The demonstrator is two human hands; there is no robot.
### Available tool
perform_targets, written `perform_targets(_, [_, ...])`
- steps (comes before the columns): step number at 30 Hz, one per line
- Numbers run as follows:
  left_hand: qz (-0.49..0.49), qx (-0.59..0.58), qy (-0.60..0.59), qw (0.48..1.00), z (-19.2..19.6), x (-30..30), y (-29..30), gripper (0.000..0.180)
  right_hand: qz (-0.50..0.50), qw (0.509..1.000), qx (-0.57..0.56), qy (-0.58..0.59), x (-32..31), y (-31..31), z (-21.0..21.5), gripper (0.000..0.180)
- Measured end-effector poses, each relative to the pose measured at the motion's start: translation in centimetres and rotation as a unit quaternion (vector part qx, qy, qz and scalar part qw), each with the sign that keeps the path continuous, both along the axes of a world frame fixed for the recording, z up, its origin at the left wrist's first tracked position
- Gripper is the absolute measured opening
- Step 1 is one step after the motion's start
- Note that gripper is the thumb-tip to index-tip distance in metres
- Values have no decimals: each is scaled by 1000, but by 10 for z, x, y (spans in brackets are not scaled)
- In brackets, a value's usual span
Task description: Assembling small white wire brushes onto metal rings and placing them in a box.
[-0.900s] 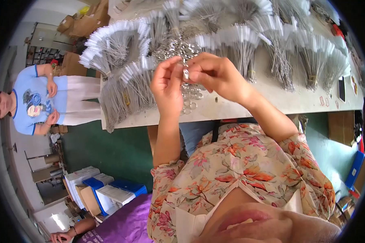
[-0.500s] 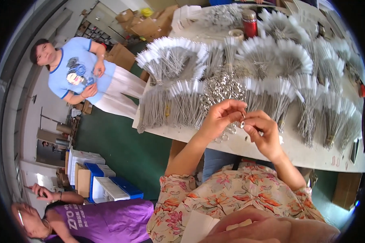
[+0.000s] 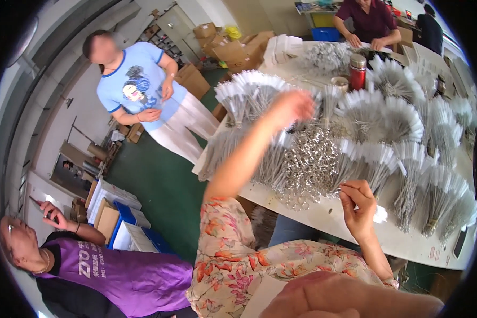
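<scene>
- The two hands, together a moment ago, are now well apart.
- The left hand (image 3: 290, 109) has gone out over the table (image 3: 413, 246), above the bundles (image 3: 254, 87); it's smeared with motion, so I can't tell how open its grip is or whether it has anything.
- The right hand (image 3: 359, 205) stays at the near side, beside the pile (image 3: 308, 164) of shiny rings and clasps. Its grip is pinched, thumb against forefinger, on what looks like a metal piece (image 3: 338, 190).
- That piece sits at the fingertips, at the pile's right edge, its end poking out leftward; it's too small for me to tell its long axis.
- The bundles by the left hand have their white ends toward the far side, wires running back toward the wearer, so their long axis lies roughly across the table.
- The view has swung too: a person in maroon (image 3: 368, 21) now shows at the far end, beyond the red flask (image 3: 357, 74).
</scene>
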State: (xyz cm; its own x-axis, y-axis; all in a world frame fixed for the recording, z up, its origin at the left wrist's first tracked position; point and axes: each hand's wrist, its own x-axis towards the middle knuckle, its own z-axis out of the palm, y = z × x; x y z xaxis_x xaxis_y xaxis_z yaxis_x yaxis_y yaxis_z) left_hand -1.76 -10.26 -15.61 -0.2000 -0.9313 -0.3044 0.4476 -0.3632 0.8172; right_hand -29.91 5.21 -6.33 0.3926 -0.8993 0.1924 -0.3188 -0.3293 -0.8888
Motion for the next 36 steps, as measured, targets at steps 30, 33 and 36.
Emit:
perform_targets(30, [-46,-93,28,994,69,-70,141,44,97,922,-371,59,13,-23,-3,31])
perform_targets(33, [157,-70,63,983,77,-29,70,57,78,919,-384,35,18,-37,4,29])
perform_targets(36, [368,-90,192,906,79,37,20,52,91,912,-399,17,27,-43,12,27])
